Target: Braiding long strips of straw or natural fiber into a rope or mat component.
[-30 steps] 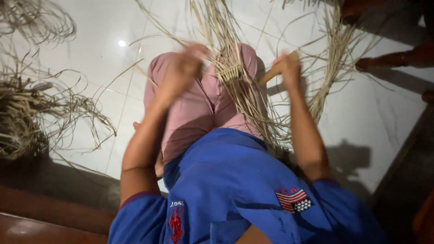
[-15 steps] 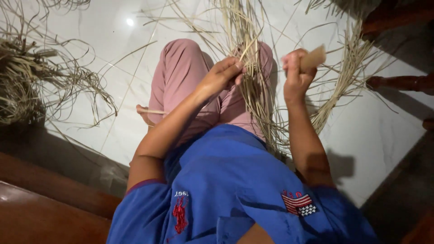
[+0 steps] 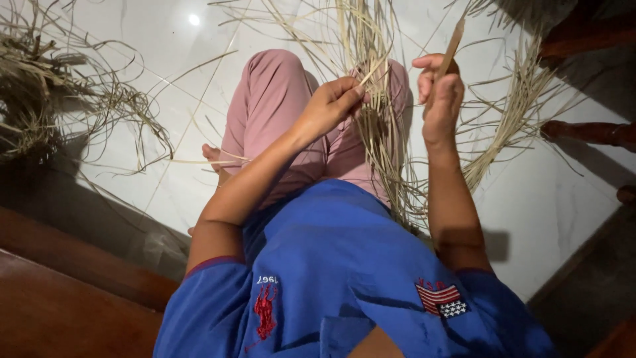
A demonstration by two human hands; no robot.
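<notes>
My left hand (image 3: 331, 103) pinches a bunch of dry straw-coloured strips (image 3: 381, 132) that hang over my right knee and run down past my lap. My right hand (image 3: 440, 99) is raised beside it, closed around a thin wooden stick (image 3: 452, 50) that points up and away. The two hands are a short gap apart. My legs in pink trousers (image 3: 271, 106) are folded on the white floor, and my blue shirt (image 3: 344, 278) fills the lower view.
A tangled heap of dry strips (image 3: 46, 93) lies on the white tiled floor (image 3: 165, 59) at the left. More loose strips (image 3: 517, 113) fan out at the right. Dark wooden furniture legs (image 3: 583, 132) stand at the right edge, and a brown wooden step (image 3: 59, 298) at lower left.
Both hands have drawn closer together over the bundle. My right hand has turned the stick from lying across to pointing upward. The view has shifted slightly.
</notes>
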